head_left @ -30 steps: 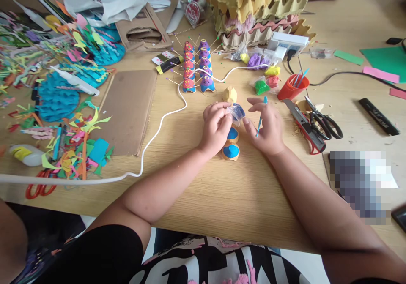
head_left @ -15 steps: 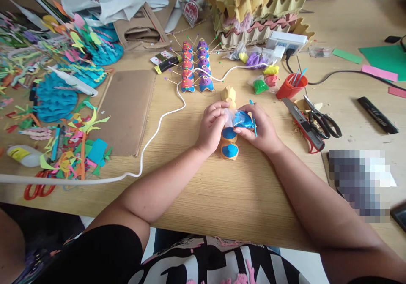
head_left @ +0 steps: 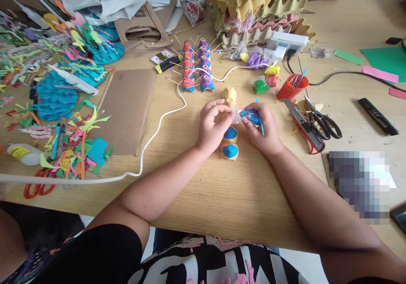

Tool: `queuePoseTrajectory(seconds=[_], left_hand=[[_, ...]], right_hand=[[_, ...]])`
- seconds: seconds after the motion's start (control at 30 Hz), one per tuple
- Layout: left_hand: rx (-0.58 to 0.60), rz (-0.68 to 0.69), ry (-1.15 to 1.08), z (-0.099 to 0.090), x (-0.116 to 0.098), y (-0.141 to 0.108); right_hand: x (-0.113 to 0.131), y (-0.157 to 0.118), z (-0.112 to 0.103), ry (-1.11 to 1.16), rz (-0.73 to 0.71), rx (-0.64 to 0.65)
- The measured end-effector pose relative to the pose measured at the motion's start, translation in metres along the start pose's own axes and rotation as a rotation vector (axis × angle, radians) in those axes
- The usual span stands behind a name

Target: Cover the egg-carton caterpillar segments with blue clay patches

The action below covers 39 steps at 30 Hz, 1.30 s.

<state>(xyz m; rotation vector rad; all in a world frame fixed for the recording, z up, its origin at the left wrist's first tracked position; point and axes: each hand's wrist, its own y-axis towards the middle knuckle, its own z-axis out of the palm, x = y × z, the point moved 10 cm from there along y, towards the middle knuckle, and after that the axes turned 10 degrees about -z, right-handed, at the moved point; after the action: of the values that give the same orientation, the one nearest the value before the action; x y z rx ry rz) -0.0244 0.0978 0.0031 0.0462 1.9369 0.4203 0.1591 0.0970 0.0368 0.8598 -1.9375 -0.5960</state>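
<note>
A clear bag of blue clay [head_left: 250, 116] is stretched between my hands. My left hand [head_left: 213, 123] pinches the bag's clear end between thumb and fingers. My right hand [head_left: 264, 127] is wrapped round the blue part and also has a thin blue stick [head_left: 261, 125] between its fingers. Just below the bag, an egg-carton strip [head_left: 230, 142] lies on the table with blue clay in two cups. Its pale yellow far end [head_left: 229, 94] shows beyond my fingers; the middle is partly hidden by my hands and the bag.
Red and purple caterpillar figures [head_left: 188, 66] with pins stand at the back. A white cable [head_left: 149, 142] curves on the left, near cardboard [head_left: 127, 110] and paper scraps. An orange cup [head_left: 292, 86], a cutter [head_left: 304, 125] and black scissors [head_left: 325, 121] lie right. Egg cartons [head_left: 260, 13] are stacked behind.
My right hand has shifted slightly right and closed more round the blue clay. The bag has moved up a little, uncovering more of the upper blue cup. The blue stick has tilted.
</note>
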Motion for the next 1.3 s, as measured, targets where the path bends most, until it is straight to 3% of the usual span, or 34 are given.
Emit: queuePoseTrajectory(seconds=[0.67,1.03,1.3], left_hand=[[0.218,0.024,0.045,0.018,-0.011,-0.003],[0.229,0.033,0.025,0.020,-0.014,-0.006],[0.267,-0.017,-0.030,0.022,-0.015,-0.007]], right_hand=[[0.001,-0.003,-0.002,0.180,0.063,-0.039],[0.003,-0.003,-0.001,0.060,0.035,-0.023],[0.003,-0.003,-0.001,0.006,0.102,0.006]])
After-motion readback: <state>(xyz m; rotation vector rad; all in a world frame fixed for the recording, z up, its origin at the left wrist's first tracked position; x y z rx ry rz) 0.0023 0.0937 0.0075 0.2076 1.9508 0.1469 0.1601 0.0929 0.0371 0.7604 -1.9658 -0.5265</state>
